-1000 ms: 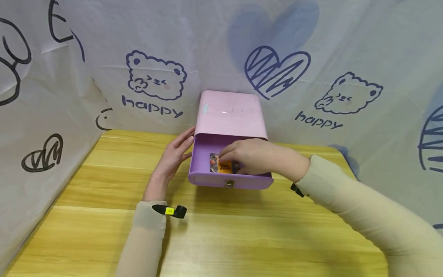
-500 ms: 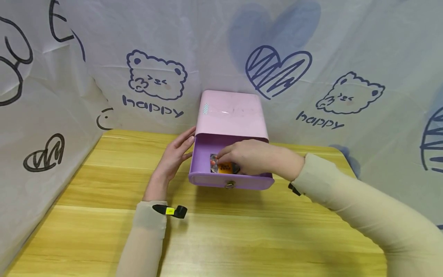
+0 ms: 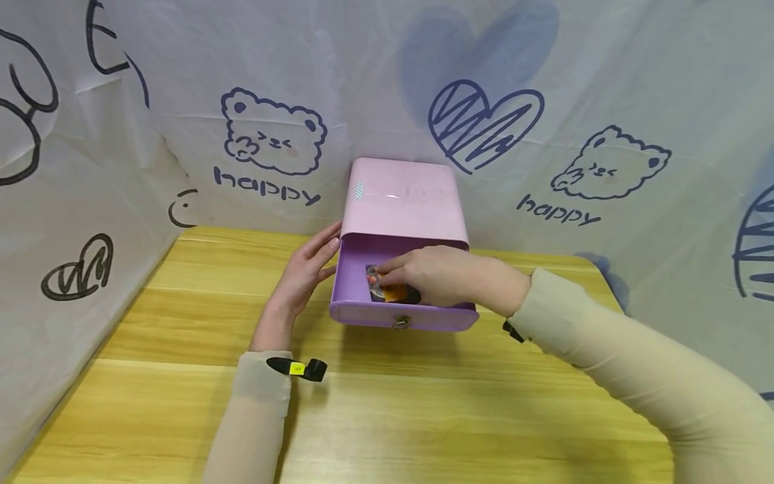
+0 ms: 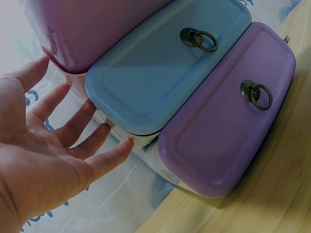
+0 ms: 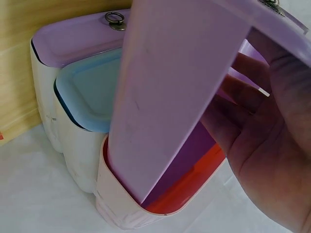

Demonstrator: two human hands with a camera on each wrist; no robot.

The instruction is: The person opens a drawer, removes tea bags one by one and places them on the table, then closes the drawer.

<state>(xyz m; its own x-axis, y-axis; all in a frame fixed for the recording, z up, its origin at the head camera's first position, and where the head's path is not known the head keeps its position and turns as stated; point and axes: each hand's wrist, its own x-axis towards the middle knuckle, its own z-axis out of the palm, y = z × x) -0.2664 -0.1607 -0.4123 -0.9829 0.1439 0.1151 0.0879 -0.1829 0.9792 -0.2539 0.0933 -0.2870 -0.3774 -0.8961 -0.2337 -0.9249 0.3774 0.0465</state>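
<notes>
A small cabinet with a pink top (image 3: 405, 202) stands against the back cloth, its purple top drawer (image 3: 351, 286) pulled out. In that drawer lies a small, flat, printed packet (image 3: 396, 293), dark with an orange patch. My right hand (image 3: 444, 274) reaches in over the packet, fingers lying across its upper side; the thumb is hidden, as is the packet's right part. In the right wrist view the drawer wall (image 5: 170, 92) screens the fingertips. My left hand (image 3: 300, 275) stays at the cabinet's left side; in the left wrist view its straight, spread fingers (image 4: 112, 158) touch the casing.
Below the pulled-out drawer sit a blue drawer (image 4: 160, 73) and a lower purple drawer (image 4: 223, 121), both pushed in, with ring pulls. A wood-grain table (image 3: 387, 410) carries the cabinet. Printed cloth (image 3: 375, 81) rises directly behind and at the left.
The packet has turned and tilted slightly under my right fingers, its upper left corner a little higher. My right hand has shifted slightly left. The left hand holds its place.
</notes>
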